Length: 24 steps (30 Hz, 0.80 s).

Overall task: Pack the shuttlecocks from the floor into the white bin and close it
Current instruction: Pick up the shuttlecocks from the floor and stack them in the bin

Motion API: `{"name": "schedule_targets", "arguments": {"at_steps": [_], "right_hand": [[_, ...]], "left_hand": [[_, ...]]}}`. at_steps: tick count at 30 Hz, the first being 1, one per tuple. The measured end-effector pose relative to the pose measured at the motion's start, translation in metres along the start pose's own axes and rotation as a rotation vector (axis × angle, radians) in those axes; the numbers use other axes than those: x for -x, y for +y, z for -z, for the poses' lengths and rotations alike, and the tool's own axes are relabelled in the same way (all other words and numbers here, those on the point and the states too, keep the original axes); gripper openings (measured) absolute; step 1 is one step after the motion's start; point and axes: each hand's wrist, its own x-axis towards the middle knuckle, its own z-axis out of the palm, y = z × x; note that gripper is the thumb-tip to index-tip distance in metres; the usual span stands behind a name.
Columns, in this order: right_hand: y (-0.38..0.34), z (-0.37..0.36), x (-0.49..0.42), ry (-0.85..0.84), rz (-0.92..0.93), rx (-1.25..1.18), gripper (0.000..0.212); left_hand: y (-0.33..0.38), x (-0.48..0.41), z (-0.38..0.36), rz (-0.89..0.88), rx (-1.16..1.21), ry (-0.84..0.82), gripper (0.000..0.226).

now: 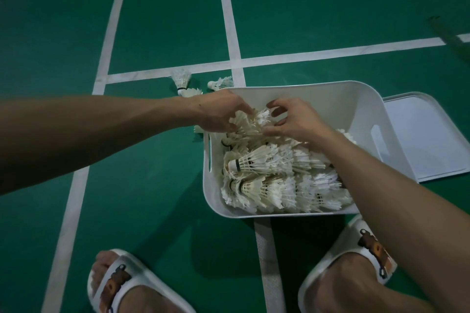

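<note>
Over far-left corner of white bin (330, 101): L hand (218, 114), R hand (297, 122), fingers curled on one nested shuttlecock stack (251, 123). Best laid flat alongside packed rows (267, 162) (few strays (181, 79) on floor (152, 33) beyond far edge).

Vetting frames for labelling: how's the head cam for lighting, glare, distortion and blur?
Head view, lighting: dim overall, darkest in the upper left corner, no glare. Head view, distortion: wide-angle bend bows the white court lines. Head view, focus: left hand, right hand and the shuttlecocks in the white bin are sharp, feathers readable; the dark object at upper right looks smeared.
</note>
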Motion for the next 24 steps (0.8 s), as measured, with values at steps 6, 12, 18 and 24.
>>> {"name": "schedule_targets", "arguments": {"at_steps": [6, 12, 18, 24], "right_hand": [[-0.022, 0.029, 0.010, 0.036, 0.027, 0.129, 0.058], [-0.075, 0.042, 0.006, 0.114, 0.177, 0.190, 0.043], [-0.113, 0.038, -0.041, 0.082, 0.227, 0.238, 0.038], [-0.123, 0.021, -0.111, -0.019, 0.184, 0.278, 0.044]], "left_hand": [[-0.007, 0.010, 0.010, -0.019, -0.021, 0.113, 0.046], [-0.027, 0.033, 0.029, -0.003, 0.089, 0.390, 0.035], [-0.086, 0.056, 0.022, 0.272, 0.213, 0.456, 0.036], [-0.145, 0.053, 0.015, 0.443, 0.320, 0.368, 0.044]]}}
